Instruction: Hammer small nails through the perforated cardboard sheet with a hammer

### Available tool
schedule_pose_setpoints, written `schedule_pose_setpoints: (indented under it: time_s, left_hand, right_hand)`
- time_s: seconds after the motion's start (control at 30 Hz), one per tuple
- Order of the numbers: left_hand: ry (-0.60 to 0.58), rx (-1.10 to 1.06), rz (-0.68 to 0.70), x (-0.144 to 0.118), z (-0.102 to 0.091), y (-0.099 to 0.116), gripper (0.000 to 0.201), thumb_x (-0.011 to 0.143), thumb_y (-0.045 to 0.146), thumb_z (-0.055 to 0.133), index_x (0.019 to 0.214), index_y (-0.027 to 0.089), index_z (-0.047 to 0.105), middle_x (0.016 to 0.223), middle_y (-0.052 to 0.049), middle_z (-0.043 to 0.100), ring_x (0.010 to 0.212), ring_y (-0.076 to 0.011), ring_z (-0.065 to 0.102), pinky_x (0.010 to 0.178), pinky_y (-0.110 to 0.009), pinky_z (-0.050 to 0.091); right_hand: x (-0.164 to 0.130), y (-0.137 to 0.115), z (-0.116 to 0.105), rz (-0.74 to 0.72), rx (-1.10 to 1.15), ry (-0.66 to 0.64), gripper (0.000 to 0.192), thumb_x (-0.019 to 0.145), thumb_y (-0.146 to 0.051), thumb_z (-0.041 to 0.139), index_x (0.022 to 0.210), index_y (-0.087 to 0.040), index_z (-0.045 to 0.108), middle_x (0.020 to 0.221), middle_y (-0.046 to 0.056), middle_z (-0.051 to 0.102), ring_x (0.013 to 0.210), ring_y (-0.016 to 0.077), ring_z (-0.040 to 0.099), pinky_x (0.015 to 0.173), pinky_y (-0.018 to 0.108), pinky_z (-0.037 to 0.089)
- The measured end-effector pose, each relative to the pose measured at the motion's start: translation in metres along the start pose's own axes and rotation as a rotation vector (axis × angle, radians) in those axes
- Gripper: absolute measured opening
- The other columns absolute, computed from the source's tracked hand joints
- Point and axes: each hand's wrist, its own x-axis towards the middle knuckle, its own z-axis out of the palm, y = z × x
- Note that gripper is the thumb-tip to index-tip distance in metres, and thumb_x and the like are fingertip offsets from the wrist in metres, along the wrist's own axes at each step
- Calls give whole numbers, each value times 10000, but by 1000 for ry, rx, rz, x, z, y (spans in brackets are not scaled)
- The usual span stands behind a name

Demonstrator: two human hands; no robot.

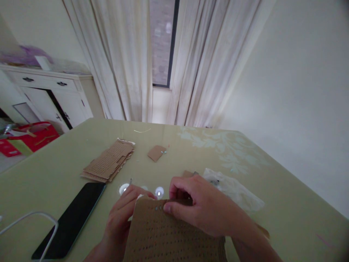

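Punched card stack (174,236) pinched at its upper edge

Everything is carried by a broad, pale green surface (54,189), smooth-looking enough that loose card could be expected to slide on it. The punched card stack is held at the near side, between the hands, its rows of holes turned toward the camera. It is judged to be light and fairly stiff in layers, though single sheets may be easily creased or torn along the holes. A hold is best taken at the edges, with several layers caught together. By the right hand (200,202), the upper edge is gripped, the thumb pressed on the front face and the fingers curled behind. The left hand (121,216) is placed at the upper left corner, partly hidden; whether its grip is closed cannot be told. A black phone (75,218) and a second card stack (109,160) are seen to the left, and a small card piece (155,153) farther off.
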Motion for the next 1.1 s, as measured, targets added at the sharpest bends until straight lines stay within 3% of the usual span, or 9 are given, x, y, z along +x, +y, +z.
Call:
schedule_pose_setpoints:
  time_s: [0.23,0.37,0.47,0.53,0.7,0.9,1.1]
  left_hand:
    - [-5,-30,-1,-8,3,6,157,1089,250,623,1015,211,755,926,-64,751,851,-223,689,706,-334,541]
    - [-76,-9,-174,-5,1,-3,131,1068,276,660,1130,271,775,1026,-46,772,941,-218,727,762,-307,578]
    - [35,75,-292,2,-7,-8,269,1114,256,559,1322,321,716,1243,-36,766,1104,-196,728,911,-302,586]
    - [86,158,-241,5,-15,-7,305,1130,244,517,1349,324,713,1284,-34,742,1159,-191,691,982,-311,555]
    - [-108,270,74,8,-21,6,204,1060,276,709,1237,315,803,1230,-30,744,1187,-224,611,1049,-337,493]
    - [-144,185,114,19,-15,21,142,1076,246,692,1134,267,821,1042,-30,772,1086,-193,642,948,-293,557]
    - [-117,189,209,21,-23,30,173,1052,167,699,1048,256,846,909,-13,822,948,-177,731,860,-272,638]
  right_hand:
    - [2,-2,9,26,-99,-11,189,933,-379,767,858,-238,665,729,-63,654,682,128,541,625,280,304]
    - [7,4,8,16,-107,70,176,957,-357,767,872,-230,679,765,-51,672,730,137,569,667,283,317]
    - [7,5,6,46,-149,112,166,972,-345,764,885,-228,686,783,-40,695,753,150,576,686,295,308]
    - [4,3,5,68,-187,112,176,980,-355,765,882,-230,690,802,-30,715,771,165,585,691,303,303]
    - [-5,-6,11,89,-306,78,176,1004,-392,737,916,-244,701,821,-10,747,752,192,624,656,312,276]
    - [-7,-18,18,88,-410,14,207,1054,-403,663,924,-243,680,841,14,777,778,250,717,638,323,279]
    - [-7,-27,18,113,-424,-40,185,1049,-396,683,935,-250,677,881,10,804,814,270,755,645,331,312]
